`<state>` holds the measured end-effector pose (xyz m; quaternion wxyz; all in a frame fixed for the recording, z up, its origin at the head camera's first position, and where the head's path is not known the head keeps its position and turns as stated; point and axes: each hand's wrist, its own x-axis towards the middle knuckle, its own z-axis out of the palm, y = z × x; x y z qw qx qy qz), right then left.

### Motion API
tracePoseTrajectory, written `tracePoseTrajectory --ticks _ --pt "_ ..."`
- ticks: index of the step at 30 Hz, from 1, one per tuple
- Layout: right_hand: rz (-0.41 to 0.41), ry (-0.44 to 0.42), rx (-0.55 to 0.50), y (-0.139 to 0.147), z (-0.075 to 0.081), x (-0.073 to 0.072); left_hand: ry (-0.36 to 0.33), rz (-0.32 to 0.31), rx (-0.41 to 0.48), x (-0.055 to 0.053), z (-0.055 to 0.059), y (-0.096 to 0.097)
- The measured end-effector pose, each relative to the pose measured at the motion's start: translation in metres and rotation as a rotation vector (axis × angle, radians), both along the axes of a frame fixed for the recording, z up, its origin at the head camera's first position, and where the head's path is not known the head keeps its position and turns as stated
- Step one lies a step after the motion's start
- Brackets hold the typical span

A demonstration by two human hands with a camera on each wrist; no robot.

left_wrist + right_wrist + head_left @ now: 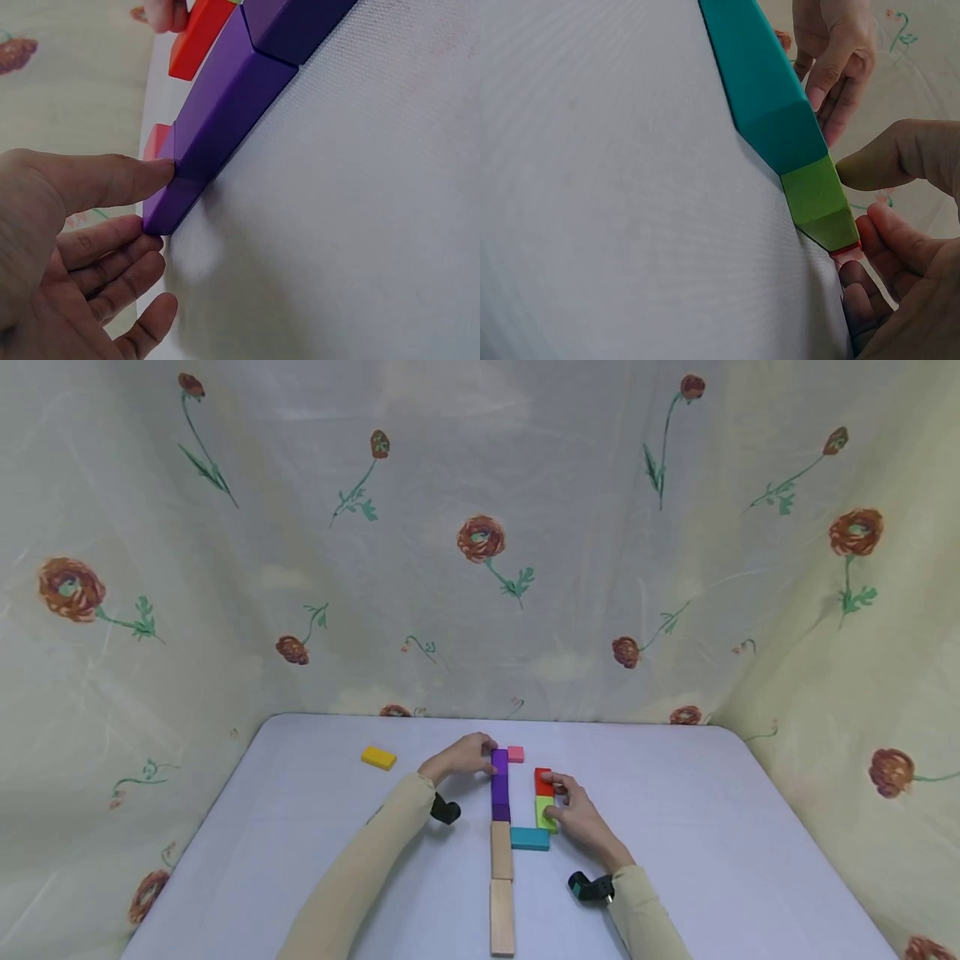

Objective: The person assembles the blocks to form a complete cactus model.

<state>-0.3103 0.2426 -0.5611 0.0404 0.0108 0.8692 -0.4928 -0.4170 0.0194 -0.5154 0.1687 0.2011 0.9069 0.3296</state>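
Purple blocks [500,789] form the far part of a straight line. My left hand [468,755] grips the far end of that line, thumb on the side of the purple and fingertips at its end. Across from it, a red block [541,782] and a lime green block [545,811] lie end to end. My right hand [583,821] holds this pair from the right, thumb at the green block and fingertips at the red one. A teal block [529,838] lies crosswise, between the green block and the line. A small pink block [516,754] sits beside the purple end.
Two plain wooden blocks [502,850] continue the line toward me. Off to the left, a yellow block [378,757] lies alone on the white table [675,793]. A flower-patterned curtain [562,610] stands behind the table and along both sides.
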Motion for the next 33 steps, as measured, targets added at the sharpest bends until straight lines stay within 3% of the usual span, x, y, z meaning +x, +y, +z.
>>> tracePoseTrajectory --ticks 21,28,33 --pt "0.001 -0.012 -0.005 0.001 -0.002 -0.001 0.006 0.001 0.012 -0.003 -0.003 0.000" --pt "0.000 -0.019 -0.009 0.001 0.000 -0.001 0.081 0.021 0.121 -0.006 0.001 0.003" --pt "0.003 -0.004 -0.005 0.002 -0.003 -0.001 0.124 0.002 0.191 -0.009 0.003 0.010"
